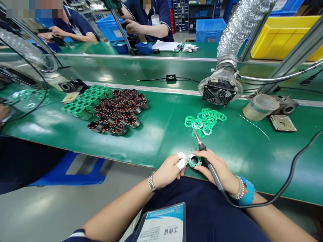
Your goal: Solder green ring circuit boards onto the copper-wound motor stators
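Note:
A soldering iron (211, 168) lies across my right hand (219, 168), its tip pointing up and away over the bench. The thumb and a finger of that hand also grip the rim of a ring-shaped green circuit board (195, 161) at the bench's front edge; whether a stator sits under it is hidden. My left hand (174, 166), with white wraps on two fingers, is closed beside the board's left edge. What its fingertips pinch, if anything, cannot be made out. Beyond the iron's tip lies a loose heap of green ring boards (207, 120).
Rows of copper-wound stators (118, 114) stand left of centre beside stacked green ring boards (87, 101). A fan (219, 94) under a foil duct (233, 30) hangs at the back. Right are a round tub (259, 107) and solder wire (253, 126). Co-workers sit opposite.

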Demonstrator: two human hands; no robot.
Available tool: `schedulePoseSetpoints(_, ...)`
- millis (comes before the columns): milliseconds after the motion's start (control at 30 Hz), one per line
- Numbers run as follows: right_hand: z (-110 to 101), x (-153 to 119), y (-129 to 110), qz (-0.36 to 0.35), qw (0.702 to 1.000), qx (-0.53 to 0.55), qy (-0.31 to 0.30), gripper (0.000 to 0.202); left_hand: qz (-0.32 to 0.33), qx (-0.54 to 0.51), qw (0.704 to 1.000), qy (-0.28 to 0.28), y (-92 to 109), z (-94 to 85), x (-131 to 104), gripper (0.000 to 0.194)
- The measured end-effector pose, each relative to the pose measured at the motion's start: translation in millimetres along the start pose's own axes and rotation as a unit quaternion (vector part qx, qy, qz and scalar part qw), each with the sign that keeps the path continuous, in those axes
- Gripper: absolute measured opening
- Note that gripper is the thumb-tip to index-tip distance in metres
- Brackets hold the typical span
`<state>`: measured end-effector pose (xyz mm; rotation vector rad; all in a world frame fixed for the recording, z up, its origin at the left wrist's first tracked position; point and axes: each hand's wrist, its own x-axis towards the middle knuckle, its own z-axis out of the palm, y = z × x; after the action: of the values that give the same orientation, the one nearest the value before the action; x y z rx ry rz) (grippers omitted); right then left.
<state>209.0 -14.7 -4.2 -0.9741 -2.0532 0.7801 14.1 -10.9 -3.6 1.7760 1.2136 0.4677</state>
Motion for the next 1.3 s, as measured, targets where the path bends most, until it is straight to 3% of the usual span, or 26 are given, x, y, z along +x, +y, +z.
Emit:
schedulePoseSetpoints(67,1,0,0,0.0,1.0,0.0,0.003,0.032,-0.037,-0.087,0.995,-0.039,1,-4.1,-1,0.031)
schedulePoseSetpoints(100,1,0,1,0.0,1.0,0.001,0.006,0.032,-0.029,-0.077,0.996,-0.031,0,-6.3,-2,0.03)
schedulePoseSetpoints(200,1,-1,1,-0.009,1.0,0.009,0.012,0.033,0.094,0.106,0.989,0.045,-8,-12.2,-8,0.02)
schedulePoseSetpoints(300,1,0,1,-0.015,1.0,0.009,0.015,0.032,0.228,0.274,0.927,0.114,-15,-14.2,-11,0.019)
schedulePoseSetpoints(400,1,0,0,-0.009,1.0,0.006,0.014,0.031,0.28,0.332,0.89,0.137,-16,-11.6,-9,0.02)
schedulePoseSetpoints(500,1,0,0,-0.006,1.0,0.011,0.011,0.032,0.225,0.294,0.922,0.117,-9,-5.7,-3,0.019)
schedulePoseSetpoints(600,1,0,1,-0.004,1.0,0.018,0.007,0.034,0.06,0.093,0.993,0.045,0,-1.3,1,0.025)
schedulePoseSetpoints(667,1,0,2,-0.007,1.0,0.017,0.01,0.034,-0.046,-0.07,0.996,-0.028,3,-2.0,1,0.029)
schedulePoseSetpoints(733,2,0,2,-0.011,1.0,0.014,0.014,0.034,-0.083,-0.138,0.985,-0.06,2,-6.0,-1,0.029)
schedulePoseSetpoints(800,1,1,2,-0.012,1.0,0.011,0.016,0.033,-0.031,-0.086,0.996,-0.016,-3,-11.5,-4,0.021)
schedulePoseSetpoints(867,1,1,1,-0.009,1.0,0.011,0.016,0.033,0.073,0.014,0.996,0.052,-9,-16.0,-5,0.015)
schedulePoseSetpoints(967,1,1,1,-0.006,1.0,0.013,0.018,0.033,0.209,0.105,0.967,0.1,-18,-18.9,-4,0.013)
schedulePoseSetpoints(1033,1,1,2,-0.004,1.0,0.015,0.017,0.033,0.255,0.134,0.952,0.107,-22,-18.6,-2,0.013)
schedulePoseSetpoints(1167,2,0,3,-0.005,1.0,0.019,0.014,0.034,0.258,0.166,0.946,0.108,-18,-12.2,2,0.012)
schedulePoseSetpoints(1300,1,0,2,-0.001,1.0,0.02,0.012,0.033,0.125,0.093,0.979,0.13,-3,0.9,6,0.013)
